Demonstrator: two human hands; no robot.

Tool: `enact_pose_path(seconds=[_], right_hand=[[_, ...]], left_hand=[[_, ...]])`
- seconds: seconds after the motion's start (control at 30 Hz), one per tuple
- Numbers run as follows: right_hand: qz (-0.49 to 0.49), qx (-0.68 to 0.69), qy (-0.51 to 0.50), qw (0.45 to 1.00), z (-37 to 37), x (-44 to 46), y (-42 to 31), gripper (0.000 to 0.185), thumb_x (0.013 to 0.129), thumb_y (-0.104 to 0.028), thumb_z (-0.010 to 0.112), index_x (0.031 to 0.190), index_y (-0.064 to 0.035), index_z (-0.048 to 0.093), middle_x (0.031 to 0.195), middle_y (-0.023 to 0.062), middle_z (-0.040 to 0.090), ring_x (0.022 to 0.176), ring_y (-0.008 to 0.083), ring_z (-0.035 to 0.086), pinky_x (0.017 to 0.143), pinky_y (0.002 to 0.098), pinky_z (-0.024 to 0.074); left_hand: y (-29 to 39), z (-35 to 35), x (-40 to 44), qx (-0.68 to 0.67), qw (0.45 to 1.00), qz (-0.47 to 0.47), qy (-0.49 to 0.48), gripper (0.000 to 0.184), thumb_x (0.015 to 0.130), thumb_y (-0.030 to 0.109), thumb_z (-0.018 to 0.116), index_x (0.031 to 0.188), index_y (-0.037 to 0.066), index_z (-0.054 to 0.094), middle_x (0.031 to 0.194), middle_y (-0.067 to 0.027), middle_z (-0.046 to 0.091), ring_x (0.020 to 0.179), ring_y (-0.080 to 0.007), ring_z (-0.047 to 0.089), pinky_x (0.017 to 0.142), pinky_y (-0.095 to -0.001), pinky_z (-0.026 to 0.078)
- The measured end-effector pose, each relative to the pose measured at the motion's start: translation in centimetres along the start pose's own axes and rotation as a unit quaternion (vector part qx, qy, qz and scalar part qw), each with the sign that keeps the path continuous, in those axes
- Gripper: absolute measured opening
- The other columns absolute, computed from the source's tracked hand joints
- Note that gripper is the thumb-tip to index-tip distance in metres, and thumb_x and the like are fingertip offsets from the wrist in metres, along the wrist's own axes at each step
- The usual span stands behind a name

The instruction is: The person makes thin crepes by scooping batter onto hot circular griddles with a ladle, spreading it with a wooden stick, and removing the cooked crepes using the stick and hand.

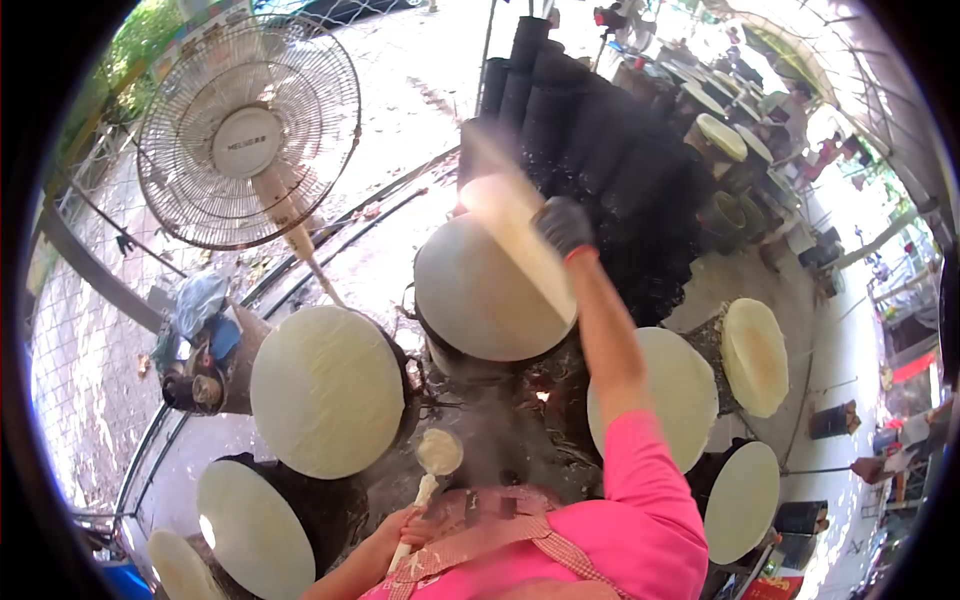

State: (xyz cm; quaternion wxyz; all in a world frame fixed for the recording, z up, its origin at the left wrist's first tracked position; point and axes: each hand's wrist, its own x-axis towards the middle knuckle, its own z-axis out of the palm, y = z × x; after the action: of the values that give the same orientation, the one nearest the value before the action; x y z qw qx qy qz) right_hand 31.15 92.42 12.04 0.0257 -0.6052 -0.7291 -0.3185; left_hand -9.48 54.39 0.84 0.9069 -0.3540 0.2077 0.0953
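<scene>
Head view: left hand (411, 526) clamped on a white-handled ladle (427, 489); black-gloved right hand (565, 227) gripping a thin, blurred, cream-coloured sheet (517, 243); round grey griddle (468, 290) beside that hand.

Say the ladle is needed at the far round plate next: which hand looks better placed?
The left hand, I'd judge: it grips the ladle, whereas the gloved right hand, out by the far round plate, seems occupied with a blurred pale sheet.

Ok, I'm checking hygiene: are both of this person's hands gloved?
No, the right hand is covered in dark glove material, while the left hand is bare.
</scene>
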Motion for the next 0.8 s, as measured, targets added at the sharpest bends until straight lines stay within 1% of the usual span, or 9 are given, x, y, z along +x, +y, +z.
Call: enact_pose_path(seconds=[0.1, 0.17, 0.2, 0.23, 0.27, 0.37, 0.5, 0.57, 0.8], right_hand=[[-0.115, -0.179, -0.018, 0.977, 0.0, 2.8, 13.4, 0.011, 0.066, -0.008, 0.054, 0.065, -0.0105, 0.064, 0.060, 0.0073, 0.062, 0.058, 0.0162, 0.061, 0.051, 0.0296, 0.0487], [0.017, -0.125, 0.004, 0.992, -1.0, 1.0, 20.7, 0.010, 0.067, -0.010, 0.056, 0.070, -0.0081, 0.065, 0.063, 0.0086, 0.062, 0.059, 0.0189, 0.061, 0.053, 0.0312, 0.0490], [0.240, 0.122, 0.014, 0.963, -1.7, -0.5, 23.9, 0.011, 0.067, -0.013, 0.058, 0.071, -0.0062, 0.065, 0.062, 0.0088, 0.062, 0.057, 0.0197, 0.060, 0.053, 0.0313, 0.0480], [0.441, 0.353, 0.031, 0.825, -2.2, -2.7, 26.9, 0.014, 0.068, -0.016, 0.059, 0.072, -0.0044, 0.065, 0.061, 0.0090, 0.062, 0.056, 0.0204, 0.059, 0.053, 0.0313, 0.0470], [0.495, 0.450, 0.076, 0.739, -2.6, -5.6, 29.6, 0.023, 0.065, -0.024, 0.063, 0.074, -0.0026, 0.065, 0.061, 0.0077, 0.061, 0.053, 0.0179, 0.055, 0.052, 0.0308, 0.0441], [0.533, 0.388, 0.182, 0.730, -3.8, -17.1, 37.5, 0.025, 0.063, -0.022, 0.066, 0.076, -0.0010, 0.065, 0.058, 0.0065, 0.058, 0.050, 0.0142, 0.050, 0.050, 0.0298, 0.0416], [0.653, 0.477, 0.340, 0.479, -4.2, -33.9, 43.8, 0.016, 0.065, -0.016, 0.067, 0.073, -0.0036, 0.060, 0.058, 0.0042, 0.052, 0.046, 0.0163, 0.045, 0.042, 0.0311, 0.0370], [0.632, 0.440, 0.439, 0.463, 1.3, -43.9, 48.5, 0.017, 0.067, -0.017, 0.066, 0.071, -0.0034, 0.058, 0.058, 0.0046, 0.052, 0.043, 0.0181, 0.046, 0.039, 0.0330, 0.0359], [0.816, 0.419, 0.315, 0.243, 7.5, -66.3, 47.5, 0.017, 0.068, -0.014, 0.067, 0.066, -0.0020, 0.056, 0.050, 0.0085, 0.051, 0.036, 0.0199, 0.044, 0.034, 0.0350, 0.0351]], left_hand=[[0.7, 0.7, 0.9, 0.036, 0.998, -0.008, 0.049, 0.021, 0.089, 0.028, 0.039, 0.084, 0.009, 0.048, 0.048, 0.0006, 0.032, 0.035, -0.0090, 0.029, 0.031, -0.0224, 0.027], [0.5, 0.6, 1.8, 0.022, 0.999, -0.022, 0.035, 0.021, 0.089, 0.027, 0.039, 0.084, 0.009, 0.048, 0.048, 0.0006, 0.032, 0.035, -0.0091, 0.030, 0.032, -0.0223, 0.027], [0.2, 0.6, 2.3, 0.017, 0.999, -0.026, 0.028, 0.021, 0.089, 0.027, 0.039, 0.084, 0.009, 0.049, 0.048, 0.0006, 0.032, 0.035, -0.0091, 0.030, 0.032, -0.0222, 0.028], [-0.1, 0.6, 3.1, 0.014, 0.999, -0.031, 0.022, 0.021, 0.089, 0.027, 0.039, 0.084, 0.009, 0.049, 0.048, 0.0006, 0.032, 0.035, -0.0091, 0.030, 0.032, -0.0222, 0.028], [-0.3, 0.8, 3.9, 0.009, 0.999, -0.034, 0.018, 0.021, 0.089, 0.027, 0.039, 0.084, 0.009, 0.049, 0.048, 0.0006, 0.032, 0.035, -0.0091, 0.030, 0.032, -0.0222, 0.028], [-1.3, 1.0, 7.2, 0.000, 0.999, -0.050, 0.020, 0.021, 0.089, 0.026, 0.039, 0.084, 0.009, 0.049, 0.049, 0.0006, 0.032, 0.035, -0.0092, 0.030, 0.033, -0.0220, 0.028], [-6.3, 2.1, 12.8, -0.034, 0.999, -0.012, 0.010, 0.023, 0.090, 0.026, 0.037, 0.095, 0.006, 0.048, 0.051, -0.0008, 0.033, 0.038, -0.0101, 0.031, 0.036, -0.0236, 0.030], [-10.4, 3.9, 15.5, -0.067, 0.996, 0.052, -0.015, 0.038, 0.092, 0.026, 0.033, 0.116, 0.000, 0.045, 0.056, -0.0037, 0.036, 0.042, -0.0119, 0.034, 0.041, -0.0269, 0.033], [-17.7, 4.9, 20.3, -0.022, 0.997, 0.072, -0.033, 0.039, 0.092, 0.025, 0.033, 0.123, 0.002, 0.041, 0.055, -0.0021, 0.035, 0.042, -0.0108, 0.034, 0.041, -0.0258, 0.034]])
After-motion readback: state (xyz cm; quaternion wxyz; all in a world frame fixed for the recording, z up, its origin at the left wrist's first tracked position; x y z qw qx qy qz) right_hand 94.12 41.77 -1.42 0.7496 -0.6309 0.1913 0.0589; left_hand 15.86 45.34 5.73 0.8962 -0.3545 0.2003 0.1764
